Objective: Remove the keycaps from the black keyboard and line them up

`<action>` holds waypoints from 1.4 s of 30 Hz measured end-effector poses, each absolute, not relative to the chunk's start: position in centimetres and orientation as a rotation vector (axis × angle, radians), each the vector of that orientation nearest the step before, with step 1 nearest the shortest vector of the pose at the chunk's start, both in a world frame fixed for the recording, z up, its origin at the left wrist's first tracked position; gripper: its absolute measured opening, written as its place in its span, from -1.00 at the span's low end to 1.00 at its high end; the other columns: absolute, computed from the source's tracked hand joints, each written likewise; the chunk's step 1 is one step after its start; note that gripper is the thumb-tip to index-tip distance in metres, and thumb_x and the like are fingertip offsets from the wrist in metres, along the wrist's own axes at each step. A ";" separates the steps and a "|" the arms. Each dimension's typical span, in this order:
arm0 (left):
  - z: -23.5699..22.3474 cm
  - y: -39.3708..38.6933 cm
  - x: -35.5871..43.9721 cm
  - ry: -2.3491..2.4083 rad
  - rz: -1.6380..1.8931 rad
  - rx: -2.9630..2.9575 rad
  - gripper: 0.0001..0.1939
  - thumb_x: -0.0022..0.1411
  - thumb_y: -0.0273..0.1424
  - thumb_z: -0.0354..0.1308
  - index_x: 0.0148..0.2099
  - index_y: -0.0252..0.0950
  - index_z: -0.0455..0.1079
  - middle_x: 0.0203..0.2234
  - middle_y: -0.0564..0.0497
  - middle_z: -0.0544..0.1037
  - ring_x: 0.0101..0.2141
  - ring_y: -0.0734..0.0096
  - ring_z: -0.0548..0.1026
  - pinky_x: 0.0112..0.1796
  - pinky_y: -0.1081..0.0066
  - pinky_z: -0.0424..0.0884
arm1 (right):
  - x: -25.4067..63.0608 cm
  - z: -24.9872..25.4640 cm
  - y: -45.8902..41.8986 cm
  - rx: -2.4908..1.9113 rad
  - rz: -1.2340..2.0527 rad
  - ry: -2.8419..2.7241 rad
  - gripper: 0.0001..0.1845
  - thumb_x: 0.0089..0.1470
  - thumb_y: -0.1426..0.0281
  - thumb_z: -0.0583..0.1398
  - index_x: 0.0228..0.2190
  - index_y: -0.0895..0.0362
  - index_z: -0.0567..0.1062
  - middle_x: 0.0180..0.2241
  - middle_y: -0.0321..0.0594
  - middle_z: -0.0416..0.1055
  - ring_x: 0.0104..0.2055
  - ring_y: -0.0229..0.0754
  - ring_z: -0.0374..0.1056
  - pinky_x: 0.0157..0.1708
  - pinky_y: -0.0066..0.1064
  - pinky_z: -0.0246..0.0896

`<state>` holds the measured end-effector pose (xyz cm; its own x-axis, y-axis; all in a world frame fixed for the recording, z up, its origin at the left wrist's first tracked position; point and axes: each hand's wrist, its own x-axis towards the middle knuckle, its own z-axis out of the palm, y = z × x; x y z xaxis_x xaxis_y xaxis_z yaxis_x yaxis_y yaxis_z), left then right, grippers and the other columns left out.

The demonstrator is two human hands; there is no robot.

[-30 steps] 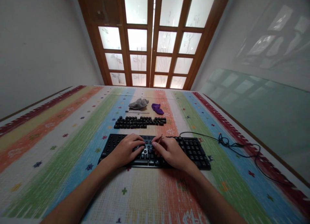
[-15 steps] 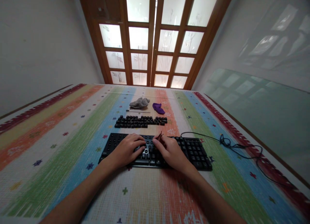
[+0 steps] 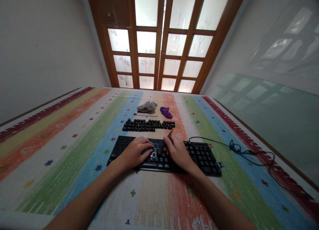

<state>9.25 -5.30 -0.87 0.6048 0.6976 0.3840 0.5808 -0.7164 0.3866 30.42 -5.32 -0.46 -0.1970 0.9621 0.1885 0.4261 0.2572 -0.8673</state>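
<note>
A black keyboard [image 3: 204, 158] lies across the striped tablecloth in front of me. Many keycaps are off its left and middle part, leaving small bare stems, while the right block still has its keys. My left hand [image 3: 136, 152] rests on the left-middle of the keyboard, palm down with fingers stretched out and holding nothing. Over the middle keys, my right hand [image 3: 177, 153] is closed around a slim brown tool [image 3: 170, 134]. The tool's top sticks up past the thumb; its lower end is dark and mostly hidden, so its kind is unclear.
Loose black keycaps [image 3: 149, 125] stand in rows beyond the keyboard. Behind them lie a thin stick [image 3: 146, 115], a grey cloth [image 3: 147, 107] and a purple cloth [image 3: 166, 112]. A black cable [image 3: 239, 149] coils at the right. Walls flank the table; paned doors stand beyond.
My right hand has tilted and turned, so the brown tool now points up at a different angle, its lower end down at the keys. My left hand stays on the keyboard. The view has shifted slightly.
</note>
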 end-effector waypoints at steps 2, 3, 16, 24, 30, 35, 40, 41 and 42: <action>-0.9 -5.3 9.2 1.051 0.765 2.616 -0.80 0.34 -0.41 0.08 -0.10 -0.28 0.52 -0.20 -0.11 0.57 -0.17 0.23 0.47 -0.10 0.17 0.41 | 30.9 -0.7 -5.1 -1.292 0.977 -1.678 -0.61 0.28 0.07 -0.02 -0.39 0.11 0.30 -0.60 -0.32 0.36 -0.63 -0.26 0.25 -0.57 -0.41 0.16; -0.8 -5.3 9.3 1.049 0.764 2.621 -0.81 0.34 -0.41 0.08 -0.11 -0.27 0.51 -0.20 -0.11 0.56 -0.17 0.23 0.47 -0.10 0.16 0.40 | 31.1 -0.7 -5.1 -1.284 1.006 -1.656 -0.58 0.27 0.03 -0.02 -0.38 0.12 0.31 -0.59 -0.31 0.37 -0.63 -0.27 0.25 -0.60 -0.43 0.15; 0.5 -7.2 10.8 0.989 0.905 2.334 -0.57 0.28 -0.33 0.20 0.18 -0.23 0.31 -0.09 -0.09 0.55 -0.09 0.24 0.47 -0.02 0.18 0.38 | 31.5 0.9 -6.9 -1.048 1.104 -1.677 -0.52 0.28 -0.01 -0.01 -0.26 0.16 0.40 -0.62 -0.34 0.32 -0.61 -0.28 0.27 -0.57 -0.45 0.19; 0.2 -7.0 10.7 0.985 0.928 2.156 -0.68 0.23 -0.34 0.25 0.03 -0.23 0.44 -0.13 -0.08 0.57 -0.13 0.26 0.53 -0.07 0.22 0.44 | 31.9 1.4 -7.4 -0.968 1.225 -1.700 -0.56 0.29 0.05 -0.01 -0.18 0.17 0.37 -0.62 -0.33 0.36 -0.61 -0.26 0.31 -0.57 -0.44 0.23; 0.3 -7.0 10.7 1.023 0.937 2.053 -0.67 0.18 -0.32 0.29 0.00 -0.23 0.46 -0.21 -0.03 0.60 -0.23 0.31 0.55 -0.14 0.26 0.48 | 32.4 1.6 -7.3 -0.966 1.186 -1.765 -0.60 0.30 0.11 -0.01 -0.14 0.17 0.39 -0.60 -0.34 0.36 -0.58 -0.27 0.33 -0.54 -0.46 0.25; 0.3 -7.0 10.7 1.028 1.006 2.145 -0.75 0.22 -0.34 0.26 -0.04 -0.24 0.49 -0.21 -0.04 0.60 -0.21 0.30 0.55 -0.13 0.27 0.48 | 32.3 1.6 -7.2 -0.990 1.113 -1.787 -0.60 0.31 0.13 -0.02 -0.16 0.18 0.40 -0.61 -0.33 0.37 -0.59 -0.27 0.33 -0.53 -0.46 0.24; -0.2 -6.8 10.7 1.028 1.118 2.246 -0.81 0.25 -0.35 0.24 -0.08 -0.24 0.51 -0.23 -0.06 0.60 -0.20 0.29 0.54 -0.13 0.25 0.48 | 32.0 1.7 -7.2 -1.029 1.051 -1.780 -0.64 0.31 0.15 -0.01 -0.19 0.17 0.39 -0.62 -0.34 0.35 -0.59 -0.27 0.33 -0.53 -0.45 0.22; -0.2 -6.8 10.7 1.027 1.143 2.261 -0.83 0.25 -0.35 0.24 -0.10 -0.24 0.52 -0.22 -0.07 0.60 -0.19 0.28 0.54 -0.13 0.23 0.49 | 32.0 1.7 -7.3 -1.034 1.033 -1.784 -0.65 0.31 0.16 -0.01 -0.19 0.16 0.39 -0.62 -0.35 0.35 -0.59 -0.27 0.33 -0.52 -0.45 0.23; -0.3 -6.7 10.7 1.027 1.166 2.275 -0.84 0.25 -0.36 0.24 -0.12 -0.24 0.53 -0.21 -0.08 0.59 -0.18 0.27 0.53 -0.12 0.22 0.49 | 31.9 1.8 -7.3 -1.039 1.009 -1.792 -0.67 0.32 0.17 -0.01 -0.19 0.16 0.39 -0.61 -0.35 0.35 -0.59 -0.27 0.33 -0.51 -0.44 0.23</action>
